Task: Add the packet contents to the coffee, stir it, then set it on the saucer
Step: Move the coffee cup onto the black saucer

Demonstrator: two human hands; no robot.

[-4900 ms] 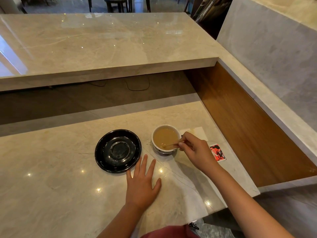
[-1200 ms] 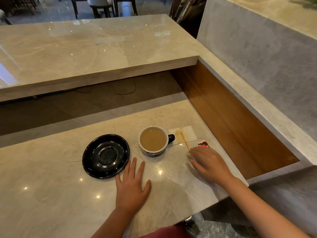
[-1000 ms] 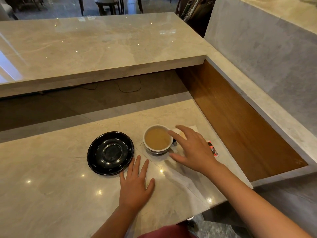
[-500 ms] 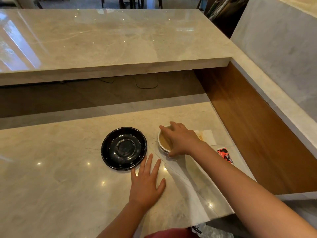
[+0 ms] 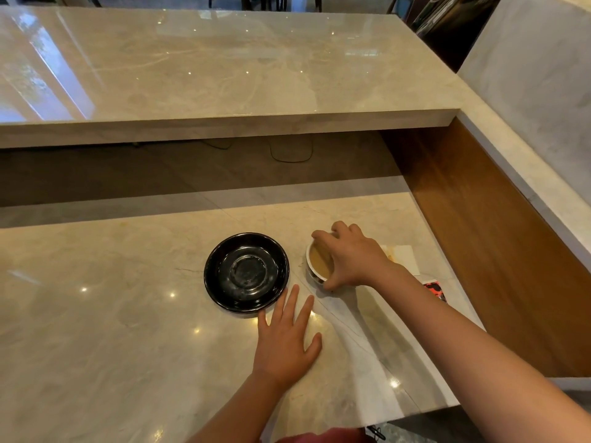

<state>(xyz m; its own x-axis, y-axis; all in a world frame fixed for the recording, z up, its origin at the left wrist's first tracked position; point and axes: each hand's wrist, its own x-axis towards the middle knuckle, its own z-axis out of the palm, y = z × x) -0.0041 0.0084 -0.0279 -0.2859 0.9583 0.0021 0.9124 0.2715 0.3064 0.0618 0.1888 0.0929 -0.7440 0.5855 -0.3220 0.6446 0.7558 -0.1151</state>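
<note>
Right hand (image 5: 353, 257) grips the coffee cup (image 5: 316, 262) from above beside the black saucer (image 5: 246, 272); left hand (image 5: 286, 343) lies flat, fingers spread, on the surface (image 5: 96, 314).

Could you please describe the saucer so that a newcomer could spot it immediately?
Look at the lower marble counter. The saucer sits near its middle, left of the coffee cup. It is the only glossy black round dish there, and it holds nothing.

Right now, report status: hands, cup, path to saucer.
Right hand clamped over coffee cup, cup on counter. Left hand flat, empty, beside black saucer. Saucer bare; nothing between.
</note>
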